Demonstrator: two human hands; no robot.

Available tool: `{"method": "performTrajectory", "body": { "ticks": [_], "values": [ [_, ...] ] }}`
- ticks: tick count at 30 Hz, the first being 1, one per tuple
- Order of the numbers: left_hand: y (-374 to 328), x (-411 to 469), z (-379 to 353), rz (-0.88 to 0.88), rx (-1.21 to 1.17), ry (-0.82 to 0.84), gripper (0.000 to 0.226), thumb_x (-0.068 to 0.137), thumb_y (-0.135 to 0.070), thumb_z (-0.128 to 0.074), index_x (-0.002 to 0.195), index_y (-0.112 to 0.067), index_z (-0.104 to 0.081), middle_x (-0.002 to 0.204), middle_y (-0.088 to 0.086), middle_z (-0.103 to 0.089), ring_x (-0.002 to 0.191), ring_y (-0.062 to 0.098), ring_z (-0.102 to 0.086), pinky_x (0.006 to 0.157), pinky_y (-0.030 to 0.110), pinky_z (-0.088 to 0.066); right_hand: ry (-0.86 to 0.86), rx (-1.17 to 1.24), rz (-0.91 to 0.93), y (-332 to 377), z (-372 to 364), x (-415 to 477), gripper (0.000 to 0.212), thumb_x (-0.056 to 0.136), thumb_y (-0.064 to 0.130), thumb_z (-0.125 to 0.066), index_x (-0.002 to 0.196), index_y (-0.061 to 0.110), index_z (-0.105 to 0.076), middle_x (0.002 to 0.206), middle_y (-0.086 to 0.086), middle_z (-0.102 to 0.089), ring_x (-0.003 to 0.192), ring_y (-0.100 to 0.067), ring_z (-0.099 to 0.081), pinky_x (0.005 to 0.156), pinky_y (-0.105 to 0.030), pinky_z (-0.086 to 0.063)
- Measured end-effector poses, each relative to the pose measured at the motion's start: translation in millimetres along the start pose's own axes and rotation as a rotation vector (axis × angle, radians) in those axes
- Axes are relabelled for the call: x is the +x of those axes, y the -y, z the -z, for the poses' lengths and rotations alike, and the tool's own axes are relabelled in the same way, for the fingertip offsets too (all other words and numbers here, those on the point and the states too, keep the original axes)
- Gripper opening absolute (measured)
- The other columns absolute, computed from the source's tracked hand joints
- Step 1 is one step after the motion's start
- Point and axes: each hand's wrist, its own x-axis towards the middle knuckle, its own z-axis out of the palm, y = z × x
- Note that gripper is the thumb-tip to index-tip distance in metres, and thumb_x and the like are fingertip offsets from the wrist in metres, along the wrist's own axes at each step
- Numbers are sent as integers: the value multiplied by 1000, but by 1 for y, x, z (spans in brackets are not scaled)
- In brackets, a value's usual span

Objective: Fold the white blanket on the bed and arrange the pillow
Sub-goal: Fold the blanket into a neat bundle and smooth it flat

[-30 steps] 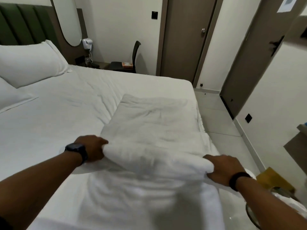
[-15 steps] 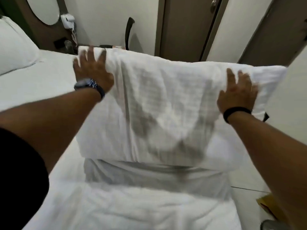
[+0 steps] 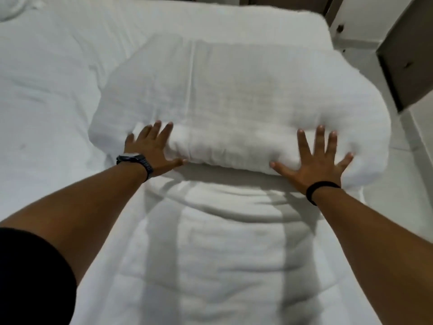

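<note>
Room: a white bed (image 3: 46,95) fills most of the head view, with pale floor (image 3: 403,160) and a brown door (image 3: 407,50) past its far right corner.
Blanket: the white blanket (image 3: 234,95) lies folded into a thick, puffy pad on the bed, right in front of both hands. Its near folded edge runs from one hand to the other.
Lower layer: more white bedding (image 3: 225,254) stretches from under the fold back toward the person (the arms cast grey shadows on it).
Left hand: the left hand (image 3: 152,148) lies flat with fingers spread wide, holding nothing. It presses at the left end of the fold, and its fingertips are tucked just under the puffy edge.
Right hand: the right hand (image 3: 316,160) is flat too, fingers fanned out, holding nothing. It presses down on top of the fold near its right end.
Wrists: a dark watch (image 3: 137,160) sits on the left wrist and a black band (image 3: 321,190) on the right.
Sleeve: a black sleeve (image 3: 30,273) shows low on the left arm's side.
Pillow: only a blurry white bit shows at the top left corner, far from both hands, and I cannot tell if it is the pillow.
</note>
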Motion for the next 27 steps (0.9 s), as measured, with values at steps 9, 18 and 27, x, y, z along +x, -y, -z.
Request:
{"method": "performTrajectory", "body": {
  "ticks": [9, 18, 27],
  "values": [
    [47, 13, 11, 54, 235, -257, 131, 59, -47, -86, 153, -25, 1, 161, 12, -10, 145, 37, -14, 114, 58, -12, -503, -104, 522, 72, -10, 3, 116, 57, 41, -79, 151, 24, -12, 158, -18, -12, 145, -38, -10, 106, -72, -8],
    [42, 21, 12, -56, 281, -213, 33, 81, -13, -63, 112, -1, -58, 107, 22, -62, 97, 45, -57, 74, 45, -46, -124, -151, 364, 140, -22, 19, 49, 94, 18, -47, 141, 23, -31, 140, -12, -41, 133, -32, -35, 102, -66, -25],
    [42, -33, 6, -240, 463, -58, 24, 84, -16, -61, 105, -8, -67, 101, 11, -70, 94, 32, -67, 73, 39, -53, -388, -74, 372, 140, -11, -45, 46, 51, -11, -77, 92, 7, -63, 78, -17, -60, 64, -39, -58, 56, -39, -45]
  ]
}}
